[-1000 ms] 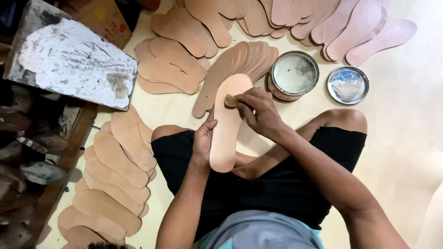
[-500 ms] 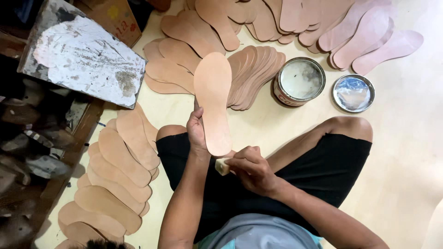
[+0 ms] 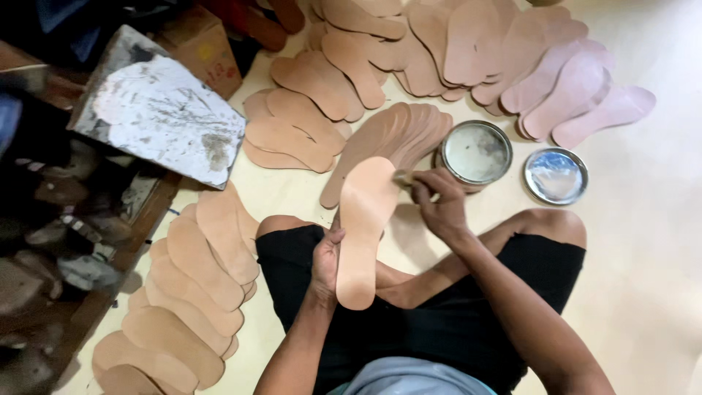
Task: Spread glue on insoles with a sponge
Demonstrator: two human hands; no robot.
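Tan leather, cut as a sole, stands tilted over the person's lap, its toe end pointing away from the body. The left hand grips it along its left edge near the heel, fingers curled behind and thumb on the face, closed firmly on it. The right hand sits just right of the sole's toe end, fingers pinched shut around a small brush whose tip touches the upper right edge of the sole.

Just beyond the right hand stands an open tin of pale glue, almost touching the knuckles. Its lid lies flat on the floor further right of that hand, apart from the tin. A fan of soles lies right behind the held sole, ahead of both hands. More soles spread ahead and to the left of the left hand, a further row runs down well to its left, and paler ones lie far ahead of the right hand. A scuffed grey slab rests far left of the left hand, beside a cardboard box.
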